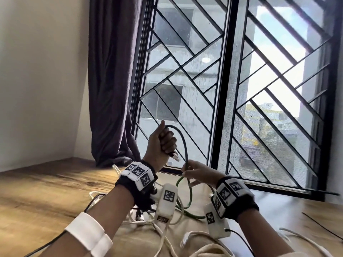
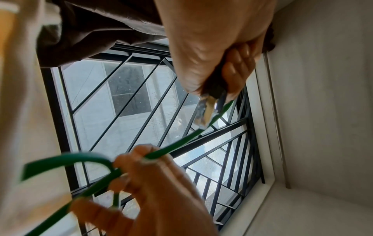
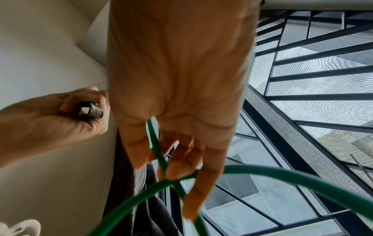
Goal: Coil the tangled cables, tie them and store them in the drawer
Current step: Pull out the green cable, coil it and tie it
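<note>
A green cable (image 1: pixel 186 145) arcs in the air in front of the window. My left hand (image 1: pixel 167 143) is raised in a fist and grips the cable just behind its clear plug (image 1: pixel 176 157), which sticks out below the fingers (image 2: pixel 236 70). Lower and to the right, my right hand (image 1: pixel 185 169) pinches the same cable (image 3: pixel 282 174) between thumb and fingertips (image 3: pixel 181 169). Below that hand the green cable runs down in loose loops onto the table (image 1: pixel 46 191). The plug (image 3: pixel 90 111) also shows in the right wrist view. No drawer is in view.
Several white cables (image 1: pixel 163 236) lie tangled on a beige cloth (image 1: pixel 194 229) under my wrists, one ending in a white plug (image 1: pixel 185 240). A thin black cable (image 1: pixel 321 223) lies at the right. A barred window (image 1: pixel 241 89) and a dark curtain (image 1: pixel 111 89) stand close behind.
</note>
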The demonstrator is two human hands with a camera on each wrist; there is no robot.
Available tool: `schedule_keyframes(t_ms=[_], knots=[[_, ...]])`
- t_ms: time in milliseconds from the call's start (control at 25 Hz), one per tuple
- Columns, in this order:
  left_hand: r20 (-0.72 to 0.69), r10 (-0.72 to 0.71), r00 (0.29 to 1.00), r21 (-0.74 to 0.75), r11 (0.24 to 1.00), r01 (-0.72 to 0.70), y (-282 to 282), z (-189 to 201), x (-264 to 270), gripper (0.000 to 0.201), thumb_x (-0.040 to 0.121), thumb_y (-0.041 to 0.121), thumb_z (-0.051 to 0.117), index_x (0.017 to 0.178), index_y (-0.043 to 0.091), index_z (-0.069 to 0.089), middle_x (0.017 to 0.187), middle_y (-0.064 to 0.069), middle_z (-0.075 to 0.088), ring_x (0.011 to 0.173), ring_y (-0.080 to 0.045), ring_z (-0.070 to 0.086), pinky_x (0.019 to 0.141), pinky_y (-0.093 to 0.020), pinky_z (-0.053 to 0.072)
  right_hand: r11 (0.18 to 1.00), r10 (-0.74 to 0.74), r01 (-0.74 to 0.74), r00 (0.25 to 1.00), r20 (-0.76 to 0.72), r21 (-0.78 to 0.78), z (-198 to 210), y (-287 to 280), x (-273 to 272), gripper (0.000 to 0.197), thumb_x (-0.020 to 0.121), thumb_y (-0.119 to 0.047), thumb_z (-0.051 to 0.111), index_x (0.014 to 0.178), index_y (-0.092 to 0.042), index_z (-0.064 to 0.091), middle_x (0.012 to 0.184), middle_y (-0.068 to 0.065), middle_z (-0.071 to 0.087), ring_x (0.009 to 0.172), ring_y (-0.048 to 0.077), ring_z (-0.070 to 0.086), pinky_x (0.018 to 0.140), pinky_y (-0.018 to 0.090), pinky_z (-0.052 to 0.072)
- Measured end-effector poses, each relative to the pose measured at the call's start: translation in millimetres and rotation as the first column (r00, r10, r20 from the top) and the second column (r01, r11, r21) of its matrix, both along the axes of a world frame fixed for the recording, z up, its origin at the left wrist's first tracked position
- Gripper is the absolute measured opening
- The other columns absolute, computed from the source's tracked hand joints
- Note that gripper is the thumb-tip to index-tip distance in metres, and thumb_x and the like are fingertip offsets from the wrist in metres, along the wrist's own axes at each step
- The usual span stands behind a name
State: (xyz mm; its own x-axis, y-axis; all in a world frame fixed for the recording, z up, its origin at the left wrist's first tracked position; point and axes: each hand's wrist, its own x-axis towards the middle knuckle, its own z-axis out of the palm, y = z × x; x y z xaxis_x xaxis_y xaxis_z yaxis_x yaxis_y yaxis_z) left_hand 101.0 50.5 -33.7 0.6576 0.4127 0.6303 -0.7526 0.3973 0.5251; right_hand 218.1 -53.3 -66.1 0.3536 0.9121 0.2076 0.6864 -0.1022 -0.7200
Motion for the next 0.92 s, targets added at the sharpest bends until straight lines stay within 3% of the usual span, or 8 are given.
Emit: schedule_keyframes(t_ms=[200,320,440,520,680,760,840,920], knots=[[-0.042,0.061,0.997,-0.006,0.998,-0.061,-2.9,-3.9,2.8,0.055,0.099,0.035,0.037,0.046,0.021,0.034,0.037,0.007,0.027,0.027,-0.003,0.02,0.027,-0.015,0.014,0.991,-0.084,0.1,0.981,0.176,-0.085,-2.7,-1.7,12.6,0.01,0.089,-0.015,0.06,0.09,-0.016,0.05,0.088,-0.002,0.05,0.081,0.011,0.049,0.065,0.022,0.045],[-0.123,0.181,0.976,0.113,0.979,-0.167,-6.0,-5.4,5.8,0.048,0.097,0.037,0.04,0.054,0.019,0.032,0.039,0.006,0.027,0.028,-0.004,0.019,0.03,-0.011,0.013,0.965,-0.262,0.241,0.896,0.36,0.104,0.4,-5.5,21.5,0.017,0.094,-0.02,0.052,0.096,-0.009,0.064,0.08,-0.002,0.058,0.072,0.01,0.052,0.067,0.026,0.043],[-0.204,0.414,0.887,0.327,0.883,-0.337,-7.7,-10.0,8.1,0.042,0.098,0.037,0.042,0.061,0.016,0.041,0.042,0.005,0.032,0.031,-0.005,0.021,0.034,-0.01,0.017,0.888,-0.402,0.319,0.888,0.224,0.33,3.7,-8.5,30.1,0.024,0.097,-0.022,0.045,0.102,-0.009,0.065,0.081,0.002,0.061,0.073,0.017,0.057,0.075,0.038,0.052],[-0.215,0.47,0.856,0.372,0.85,-0.373,-9.5,-13.7,11.1,0.034,0.099,0.031,0.042,0.07,0.014,0.049,0.044,0.004,0.037,0.034,-0.007,0.025,0.036,-0.013,0.02,0.901,-0.325,0.285,0.943,0.074,0.326,3.4,-9.0,26.8,0.024,0.098,-0.022,0.041,0.107,-0.012,0.061,0.07,0.001,0.051,0.055,0.015,0.053,0.057,0.037,0.054],[-0.207,0.462,0.862,0.393,0.846,-0.359,-6.6,-12.7,9.7,0.02,0.1,0.019,0.04,0.087,0.011,0.052,0.06,-0.001,0.061,0.047,-0.012,0.049,0.04,-0.021,0.039,0.987,-0.13,0.132,0.991,-0.03,0.093,0.2,-5.6,11.9,0.031,0.101,-0.024,0.035,0.118,-0.008,0.055,0.057,0.0,0.033,0.033,0.006,0.03,0.033,0.019,0.027],[-0.207,0.482,0.852,0.478,0.809,-0.341,-3.4,-14.1,10.6,0.02,0.101,0.016,0.038,0.094,0.01,0.056,0.092,-0.008,0.071,0.076,-0.017,0.064,0.061,-0.029,0.055,0.998,-0.028,0.024,0.998,-0.064,-0.054,-0.3,-4.8,3.7,0.033,0.101,-0.028,0.035,0.117,-0.01,0.057,0.055,-0.003,0.03,0.033,0.004,0.023,0.032,0.015,0.019],[-0.201,0.559,0.805,0.613,0.712,-0.341,-2.7,-18.0,13.9,0.02,0.101,0.011,0.038,0.108,0.008,0.057,0.119,-0.01,0.063,0.108,-0.02,0.06,0.088,-0.031,0.052,0.988,0.05,-0.055,0.998,-0.034,-0.142,0.9,-5.8,-5.4,0.029,0.099,-0.033,0.041,0.109,-0.016,0.062,0.049,-0.008,0.031,0.035,0.004,0.023,0.033,0.015,0.019],[-0.169,0.631,0.757,0.74,0.589,-0.325,-4.3,-21.9,18.6,0.024,0.1,0.008,0.04,0.118,0.004,0.056,0.124,-0.01,0.059,0.115,-0.017,0.055,0.096,-0.024,0.045,0.978,0.102,-0.091,0.993,0.053,-0.186,1.8,-6.6,-13.1,0.019,0.095,-0.036,0.05,0.093,-0.022,0.064,0.047,-0.01,0.034,0.036,0.004,0.026,0.034,0.016,0.022]])
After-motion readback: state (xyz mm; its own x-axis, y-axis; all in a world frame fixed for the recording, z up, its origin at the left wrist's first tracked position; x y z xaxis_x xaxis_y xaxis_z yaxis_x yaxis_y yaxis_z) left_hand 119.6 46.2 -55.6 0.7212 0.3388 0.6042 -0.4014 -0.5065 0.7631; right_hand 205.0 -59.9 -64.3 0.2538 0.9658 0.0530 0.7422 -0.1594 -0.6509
